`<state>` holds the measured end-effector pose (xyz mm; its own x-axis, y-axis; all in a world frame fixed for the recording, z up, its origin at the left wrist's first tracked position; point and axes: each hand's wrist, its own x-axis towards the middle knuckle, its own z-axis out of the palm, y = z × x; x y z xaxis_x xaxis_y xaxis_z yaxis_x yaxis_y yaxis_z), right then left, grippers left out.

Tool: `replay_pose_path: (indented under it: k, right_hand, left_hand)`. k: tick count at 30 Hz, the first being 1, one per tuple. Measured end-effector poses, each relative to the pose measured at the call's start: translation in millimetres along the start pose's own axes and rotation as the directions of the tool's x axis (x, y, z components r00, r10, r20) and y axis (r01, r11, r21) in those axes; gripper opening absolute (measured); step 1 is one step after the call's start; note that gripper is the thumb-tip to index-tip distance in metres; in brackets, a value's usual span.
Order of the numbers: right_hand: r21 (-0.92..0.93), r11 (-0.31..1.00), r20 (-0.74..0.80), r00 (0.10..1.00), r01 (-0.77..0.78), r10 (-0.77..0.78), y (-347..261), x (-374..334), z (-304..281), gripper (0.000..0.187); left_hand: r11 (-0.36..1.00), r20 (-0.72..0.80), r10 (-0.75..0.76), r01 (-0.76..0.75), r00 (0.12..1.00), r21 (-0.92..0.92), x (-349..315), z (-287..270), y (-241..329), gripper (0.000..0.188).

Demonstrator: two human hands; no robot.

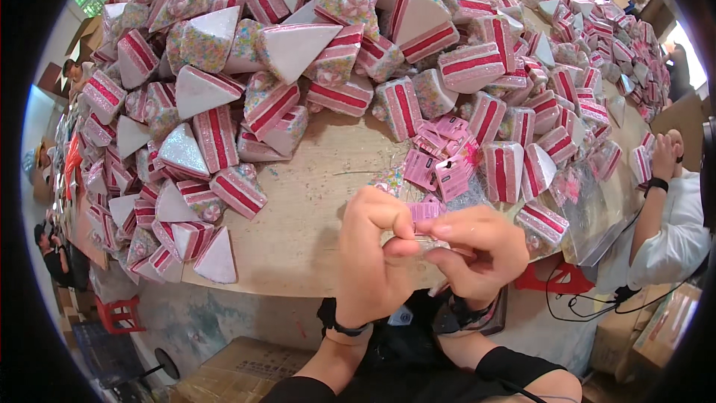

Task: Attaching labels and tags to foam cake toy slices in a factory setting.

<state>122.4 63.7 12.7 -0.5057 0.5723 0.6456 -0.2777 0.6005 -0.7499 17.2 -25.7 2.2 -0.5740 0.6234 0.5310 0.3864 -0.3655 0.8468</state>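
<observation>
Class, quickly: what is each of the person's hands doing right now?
Left hand: closed, pinching the small pink tag.
Right hand: closed, fingers pinching the same pink tag.

Pink tag [426,211]; pink-and-white striped glittery cake slices [471,66]; red stool [119,313].

The scene was viewed by a single head-worn fisheye camera, aimed steeply downward and forward over a wooden table [313,209]. The person's own forearms were taken in close at the lower edge, while the table's far end was bent toward the dark circular rim. No second view was given.
</observation>
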Motion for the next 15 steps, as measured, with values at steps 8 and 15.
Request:
replay_pose_path:
  k: [8, 15]
  right_hand:
    - [-0.231, 0.937, 0.066, 0.966, 0.260, -0.252, 4.8, -3.8, -4.0, 0.025]
    - [-0.156, 0.938, 0.055, 0.951, 0.308, -0.303, 12.2, -0.6, -5.3, 0.024]
  left_hand:
    - [0.905, 0.273, -0.389, 0.420, 0.880, -0.064, -3.3, -17.5, 27.7, 0.021]
    - [0.895, 0.266, -0.400, 0.436, 0.877, -0.090, -1.1, -15.0, 16.3, 0.024]
